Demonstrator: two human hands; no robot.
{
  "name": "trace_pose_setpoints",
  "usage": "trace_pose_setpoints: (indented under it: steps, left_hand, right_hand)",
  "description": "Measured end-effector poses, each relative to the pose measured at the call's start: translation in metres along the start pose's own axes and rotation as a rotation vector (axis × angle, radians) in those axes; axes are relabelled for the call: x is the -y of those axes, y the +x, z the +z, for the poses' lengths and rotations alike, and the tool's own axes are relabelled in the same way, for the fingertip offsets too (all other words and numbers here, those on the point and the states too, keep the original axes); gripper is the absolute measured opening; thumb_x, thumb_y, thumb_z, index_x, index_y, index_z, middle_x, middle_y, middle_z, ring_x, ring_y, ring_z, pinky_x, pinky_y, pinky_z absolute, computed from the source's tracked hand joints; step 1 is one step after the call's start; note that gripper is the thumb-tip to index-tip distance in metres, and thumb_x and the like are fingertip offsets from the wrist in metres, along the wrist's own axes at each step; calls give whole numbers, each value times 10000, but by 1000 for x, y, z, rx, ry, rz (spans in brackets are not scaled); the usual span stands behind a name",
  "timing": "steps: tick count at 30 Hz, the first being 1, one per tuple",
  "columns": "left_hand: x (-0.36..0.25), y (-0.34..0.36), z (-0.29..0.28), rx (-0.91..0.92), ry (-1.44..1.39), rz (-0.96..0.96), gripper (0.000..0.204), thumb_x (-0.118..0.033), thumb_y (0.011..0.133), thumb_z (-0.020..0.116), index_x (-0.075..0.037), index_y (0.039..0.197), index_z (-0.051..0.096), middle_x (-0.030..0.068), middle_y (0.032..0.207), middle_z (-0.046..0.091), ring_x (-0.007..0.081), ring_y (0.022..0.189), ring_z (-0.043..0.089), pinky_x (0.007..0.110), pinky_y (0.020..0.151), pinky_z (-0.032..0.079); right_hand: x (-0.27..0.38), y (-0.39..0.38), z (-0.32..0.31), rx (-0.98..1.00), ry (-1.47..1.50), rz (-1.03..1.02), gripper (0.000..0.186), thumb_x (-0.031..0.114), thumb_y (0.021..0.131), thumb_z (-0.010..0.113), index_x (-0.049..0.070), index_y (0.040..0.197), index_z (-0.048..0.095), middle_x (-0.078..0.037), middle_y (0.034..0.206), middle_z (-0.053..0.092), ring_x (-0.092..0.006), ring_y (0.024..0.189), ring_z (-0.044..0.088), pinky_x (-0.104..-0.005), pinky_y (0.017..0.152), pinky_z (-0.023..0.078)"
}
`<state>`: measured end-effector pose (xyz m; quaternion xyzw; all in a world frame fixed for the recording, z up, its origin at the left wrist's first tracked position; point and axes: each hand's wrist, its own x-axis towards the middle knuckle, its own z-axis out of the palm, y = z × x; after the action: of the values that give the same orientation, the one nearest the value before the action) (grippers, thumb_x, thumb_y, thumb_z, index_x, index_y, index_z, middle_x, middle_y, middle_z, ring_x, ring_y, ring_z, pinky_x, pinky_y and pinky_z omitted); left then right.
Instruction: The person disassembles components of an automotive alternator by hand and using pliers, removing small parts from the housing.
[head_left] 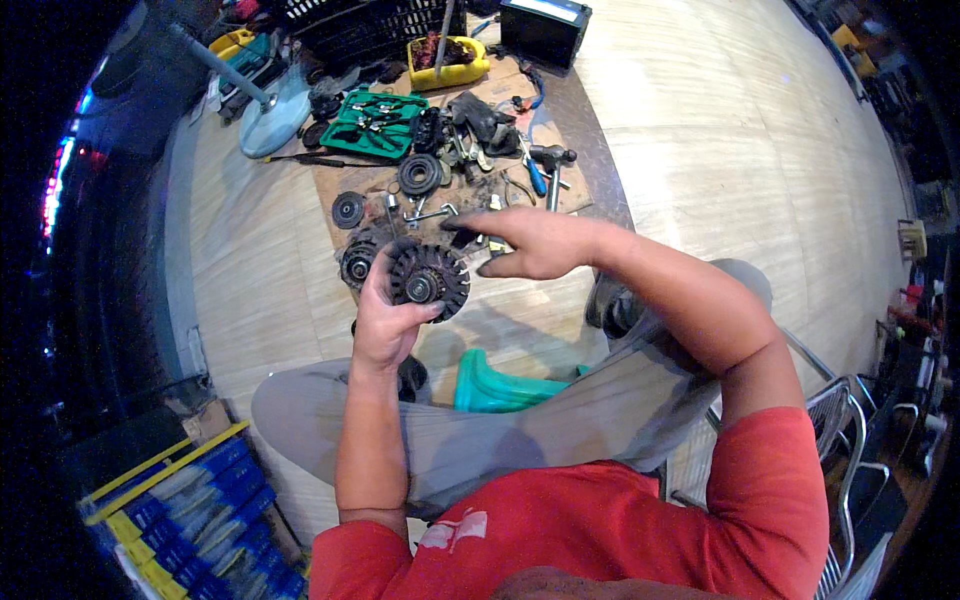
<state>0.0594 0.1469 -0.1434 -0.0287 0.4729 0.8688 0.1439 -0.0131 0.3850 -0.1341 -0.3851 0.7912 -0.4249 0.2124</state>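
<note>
My left hand (385, 315) grips a dark, dirty alternator rotor (430, 284) by its edge, thumb across the front. The rotor is round, with fins about its rim and a hub in the middle, turned up toward me. To its upper right my right hand (545, 245) is open and apart from it, the blackened index finger and thumb spread. Just beyond the rotor lie another round, dark metal part (358, 262), a small dark disc (348, 210) and a black pulley-like ring (419, 175). A bent metal wrench (432, 215) lies near my right fingertips.
On the stained board (590, 150) are a hammer (553, 165), a blue-handled tool (536, 178) and a green tool tray (375, 124). Behind stand a yellow container (448, 66), a black battery (545, 30) and a black crate (365, 30). A green stool (500, 388) sits between my legs.
</note>
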Motion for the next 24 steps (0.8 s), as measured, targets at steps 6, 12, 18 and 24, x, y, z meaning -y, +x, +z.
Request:
trace_pose_setpoints:
  steps: [6,12,18,24]
  left_hand:
    - [-2,-4,-4,-6,17,0,806,143,583,688,17,1326,403,145,1171,593,264,1081,615,396,962,501]
    - [-3,-4,-6,9,-2,4,802,133,582,692,12,1323,410,142,1171,595,268,1075,619,401,962,502]
    - [-2,-6,-8,12,-77,-2,785,136,592,682,14,1319,413,146,1168,597,268,1069,620,404,960,502]
    - [1,-3,-8,-49,-25,20,729,127,644,652,18,1322,407,150,1167,597,268,1065,619,396,948,504]
  right_hand:
    - [12,20,2,17,147,42,392,136,824,639,14,1193,582,-198,912,655,-308,822,631,-400,760,495]
    - [15,21,0,-99,29,25,229,180,820,665,11,975,663,-202,838,654,-318,777,635,-412,723,495]
    - [24,25,-12,-93,110,143,237,250,812,697,47,932,704,-204,809,666,-362,758,652,-424,695,508]
    - [40,18,-22,-132,-47,89,228,251,811,700,41,901,694,-202,804,667,-377,756,653,-438,686,518]
